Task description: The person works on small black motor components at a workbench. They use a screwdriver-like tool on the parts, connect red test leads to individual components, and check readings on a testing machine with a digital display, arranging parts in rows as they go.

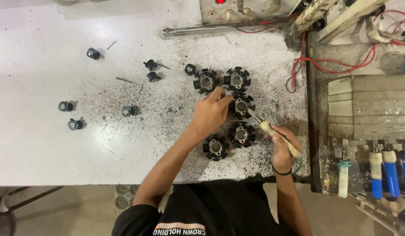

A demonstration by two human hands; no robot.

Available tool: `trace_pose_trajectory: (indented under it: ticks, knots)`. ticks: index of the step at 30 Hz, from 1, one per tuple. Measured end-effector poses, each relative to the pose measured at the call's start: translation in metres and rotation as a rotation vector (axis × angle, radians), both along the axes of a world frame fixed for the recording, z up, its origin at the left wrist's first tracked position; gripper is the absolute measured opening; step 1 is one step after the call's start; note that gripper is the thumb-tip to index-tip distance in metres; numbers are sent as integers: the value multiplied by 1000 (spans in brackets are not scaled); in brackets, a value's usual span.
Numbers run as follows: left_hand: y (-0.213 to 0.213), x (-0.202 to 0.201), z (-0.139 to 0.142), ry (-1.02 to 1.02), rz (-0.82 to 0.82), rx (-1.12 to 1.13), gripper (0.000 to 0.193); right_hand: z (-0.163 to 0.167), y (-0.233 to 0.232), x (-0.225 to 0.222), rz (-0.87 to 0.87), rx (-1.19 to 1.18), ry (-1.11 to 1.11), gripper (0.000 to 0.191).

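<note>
White, scuffed and speckled with dark filings, the workbench [45,144] fills most of the head view, and the work sits near its right edge. The left hand [211,111] reaches in from the near edge with its fingers pinched together on a thin wire or lead at the rim of a black toothed stator core [241,106], which lies flat on the bench. The right hand [281,150] is closed around the pale handle of a soldering iron [276,135], whose metal tip slants up-left and ends just beside that same core; a dark band circles the wrist. Four more stator cores lie about it: two side by side toward the far edge [206,81] and [237,79], and two closer to the person [241,134] and [216,147], the last partly under the left forearm. Small black plastic caps [93,53] are scattered well apart over the left half of the bench, with a few thin pins among them. Beyond the right edge stands a grimy rack [325,170] holding tools with blue and pale handles [390,172], and red wires [342,67] loop down from a panel at the far right corner.
</note>
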State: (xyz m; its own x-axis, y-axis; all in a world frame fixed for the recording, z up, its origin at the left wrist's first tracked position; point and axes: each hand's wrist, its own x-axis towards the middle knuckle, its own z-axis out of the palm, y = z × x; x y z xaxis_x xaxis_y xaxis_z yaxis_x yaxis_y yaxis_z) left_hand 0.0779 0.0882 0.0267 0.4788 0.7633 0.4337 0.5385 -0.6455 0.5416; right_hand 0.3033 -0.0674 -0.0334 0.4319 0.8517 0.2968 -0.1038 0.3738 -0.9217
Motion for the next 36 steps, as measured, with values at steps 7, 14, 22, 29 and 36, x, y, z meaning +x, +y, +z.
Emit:
trace_pose_trajectory:
  ticks: [7,14,22,29,36]
  knots:
    - [-2,7,11,-68,44,-30,12,15,13,-7,-37,-73,26,23]
    - [38,10,4,-43,134,10,18,26,70,0,61,-200,-29,23]
    - [56,11,-25,-6,91,-17,21,19,76,-4,56,-237,16,23]
    - [61,13,-29,13,69,-29,17,14,77,2,111,-188,-1,24]
    - [60,13,-23,-1,59,-34,16,19,79,11,161,-225,-18,23]
